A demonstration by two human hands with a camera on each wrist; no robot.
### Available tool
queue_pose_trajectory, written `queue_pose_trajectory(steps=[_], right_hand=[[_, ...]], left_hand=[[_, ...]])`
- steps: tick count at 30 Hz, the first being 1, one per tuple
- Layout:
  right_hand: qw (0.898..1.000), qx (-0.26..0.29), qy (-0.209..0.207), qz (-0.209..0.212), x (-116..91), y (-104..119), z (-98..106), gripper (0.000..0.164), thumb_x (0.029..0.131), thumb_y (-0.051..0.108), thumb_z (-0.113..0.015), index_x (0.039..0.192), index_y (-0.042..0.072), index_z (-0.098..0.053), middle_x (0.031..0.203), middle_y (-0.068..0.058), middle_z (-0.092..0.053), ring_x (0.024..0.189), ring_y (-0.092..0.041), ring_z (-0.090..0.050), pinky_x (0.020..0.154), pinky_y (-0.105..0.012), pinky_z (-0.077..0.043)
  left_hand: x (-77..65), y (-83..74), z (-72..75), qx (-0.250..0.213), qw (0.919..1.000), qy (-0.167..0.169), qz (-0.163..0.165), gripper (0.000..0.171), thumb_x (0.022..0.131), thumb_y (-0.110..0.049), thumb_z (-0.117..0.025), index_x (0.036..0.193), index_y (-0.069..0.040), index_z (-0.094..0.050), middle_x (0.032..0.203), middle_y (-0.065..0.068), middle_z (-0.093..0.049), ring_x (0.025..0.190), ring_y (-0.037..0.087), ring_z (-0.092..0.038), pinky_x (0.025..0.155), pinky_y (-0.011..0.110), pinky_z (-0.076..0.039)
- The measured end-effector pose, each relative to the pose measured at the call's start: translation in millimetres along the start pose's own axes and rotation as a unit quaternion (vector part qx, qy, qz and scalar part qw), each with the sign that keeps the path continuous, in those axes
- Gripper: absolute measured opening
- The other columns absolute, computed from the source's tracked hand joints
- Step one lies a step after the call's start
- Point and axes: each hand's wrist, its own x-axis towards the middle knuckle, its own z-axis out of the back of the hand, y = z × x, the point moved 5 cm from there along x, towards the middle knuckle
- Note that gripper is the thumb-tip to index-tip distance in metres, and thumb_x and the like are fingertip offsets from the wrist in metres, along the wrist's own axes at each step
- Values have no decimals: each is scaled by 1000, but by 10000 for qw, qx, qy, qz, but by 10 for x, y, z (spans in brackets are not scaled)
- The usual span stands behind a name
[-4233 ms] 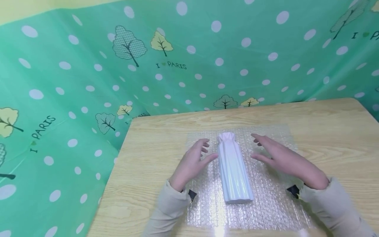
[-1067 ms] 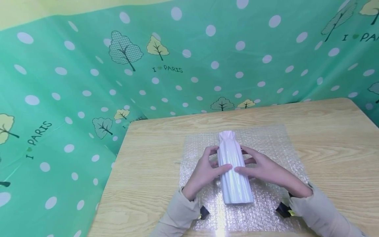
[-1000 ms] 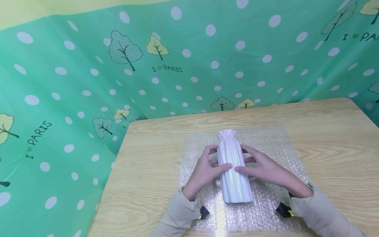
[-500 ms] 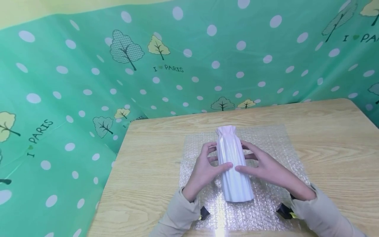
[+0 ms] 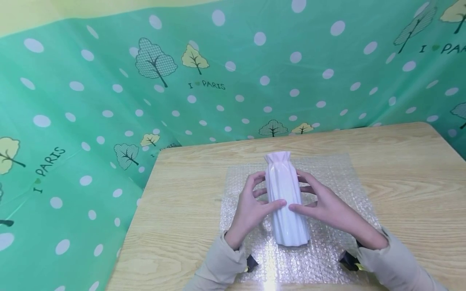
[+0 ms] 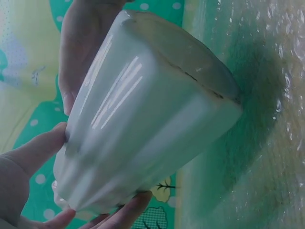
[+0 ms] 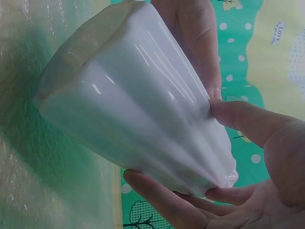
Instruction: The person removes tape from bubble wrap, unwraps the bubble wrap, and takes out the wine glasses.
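Note:
A glossy fluted vase (image 5: 285, 220), pink at its gathered neck and pale blue toward the base, is held between both hands. My left hand (image 5: 249, 206) grips its left side, thumb on the front and fingers round the edge. On the other side my right hand (image 5: 324, 204) grips it the same way, the thumb tips close together. In the left wrist view the vase (image 6: 128, 114) tilts, its base raised over the bubble wrap (image 6: 281, 157). The right wrist view shows the vase (image 7: 138, 105) with its flat base facing the bubble wrap and a shadow beneath.
The sheet of bubble wrap (image 5: 327, 169) lies flat on a wooden table (image 5: 182, 194). Behind and to the left hangs a green dotted curtain (image 5: 204, 109) printed with trees. Black wrist devices (image 5: 349, 260) show at the cuffs of the light sleeves (image 5: 393, 254).
Both hands came in from the sides and took hold of the vase, which lay on the bubble wrap. Since then its neck end has risen toward the camera and the vase is lifted.

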Motion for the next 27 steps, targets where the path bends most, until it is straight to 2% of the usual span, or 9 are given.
queue_pose_trajectory(steps=[7, 14, 20, 27], right_hand=[[9998, 63, -62, 167, -14, 48, -10, 90, 86, 19, -79, 157, 15, -24, 153, -24, -33, 129, -51, -47, 77, -29, -62], [9989, -35, -272, 386, -19, 82, 10, 91, 83, 13, -81, 155, 14, -26, 150, -25, -37, 127, -50, -48, 78, -30, -62], [9982, -165, -405, 409, -41, 116, 47, 90, 82, 14, -82, 154, 16, -28, 149, -19, -39, 127, -46, -50, 80, -30, -62], [9965, -355, -518, 550, -51, 178, 64, 93, 81, 12, -82, 155, 18, -26, 154, -14, -36, 129, -43, -50, 85, -34, -61]], left_hand=[[-18, -34, 0, -276, 9996, 68, -79, 82, 75, -6, -86, 143, -19, -41, 145, 9, -47, 119, 34, -60, 86, 36, -61], [-33, -90, -7, -355, 9991, 6, -244, 86, 73, -2, -86, 143, -22, -41, 145, 5, -47, 119, 31, -59, 91, 39, -59], [-48, -134, -12, -299, 9981, -57, -533, 88, 71, -3, -87, 143, -28, -43, 145, -3, -50, 120, 27, -61, 91, 35, -59], [-57, -182, 4, -115, 9947, -241, -990, 88, 69, -5, -89, 143, -25, -45, 143, -4, -51, 119, 24, -62, 91, 35, -59]])
